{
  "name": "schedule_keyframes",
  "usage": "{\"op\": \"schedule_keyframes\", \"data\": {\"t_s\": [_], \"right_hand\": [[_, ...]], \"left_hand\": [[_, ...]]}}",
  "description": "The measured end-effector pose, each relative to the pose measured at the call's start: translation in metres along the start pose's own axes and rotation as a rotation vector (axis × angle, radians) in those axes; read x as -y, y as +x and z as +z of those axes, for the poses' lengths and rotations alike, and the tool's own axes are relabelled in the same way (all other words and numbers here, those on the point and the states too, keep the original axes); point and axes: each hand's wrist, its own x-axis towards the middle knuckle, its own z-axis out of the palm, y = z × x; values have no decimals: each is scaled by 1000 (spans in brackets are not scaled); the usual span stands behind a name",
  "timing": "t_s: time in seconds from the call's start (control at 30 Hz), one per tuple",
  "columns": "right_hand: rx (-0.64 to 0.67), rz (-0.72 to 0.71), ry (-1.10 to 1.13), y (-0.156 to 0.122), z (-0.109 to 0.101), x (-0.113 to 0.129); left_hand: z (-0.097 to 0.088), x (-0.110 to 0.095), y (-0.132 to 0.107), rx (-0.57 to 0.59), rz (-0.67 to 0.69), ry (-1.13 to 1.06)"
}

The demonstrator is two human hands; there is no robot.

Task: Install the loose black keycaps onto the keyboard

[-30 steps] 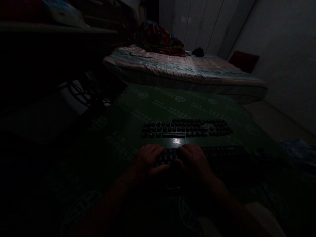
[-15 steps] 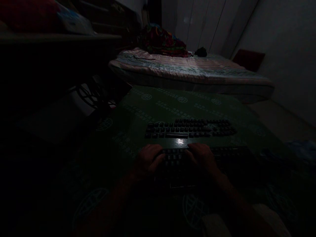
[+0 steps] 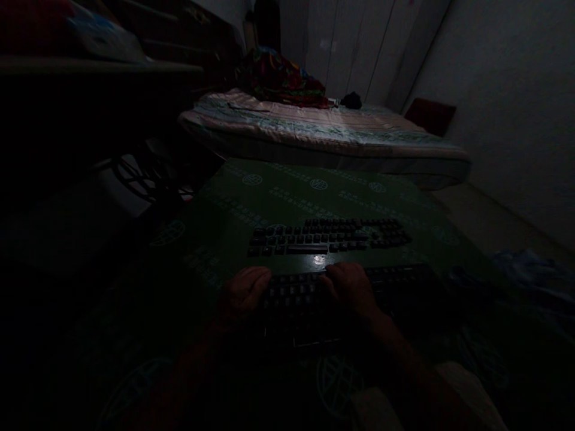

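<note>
A dark keyboard [image 3: 296, 299] lies on the green tabletop, with much of its near half lost in shadow. My left hand [image 3: 245, 290] is curled around its left end, thumb on the top side. Over the keyboard's far edge, near the middle, my right hand [image 3: 350, 287] rests with its fingers bent and close together; what its fingertips hold, if anything, is too dark to make out. Just beyond the keyboard, loose black keycaps [image 3: 336, 230] are set out in rows in a keyboard layout, including a long space bar [image 3: 306, 249].
The green tabletop [image 3: 287, 200] bears white globe prints. Behind it stands a bed [image 3: 323, 131] with a bundled red patterned cloth [image 3: 287, 81]. Bluish cloth [image 3: 525, 269] lies at right. A dark shelf [image 3: 112, 67] juts in at upper left, above a spoked wheel [image 3: 135, 179].
The whole view has shifted, so things appear farther left. My left hand has slid slightly outward along the keyboard's left end. My right hand keeps about the same place on it.
</note>
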Motion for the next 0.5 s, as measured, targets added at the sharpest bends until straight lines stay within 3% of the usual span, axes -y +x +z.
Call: {"op": "schedule_keyframes", "data": {"t_s": [0.2,0.5], "right_hand": [[34,11,12,2,-3,1],[45,12,2,3,-4,1]], "left_hand": [[-2,5,2,26,-127,-6],[-3,-2,2,-11,-172,3]]}}
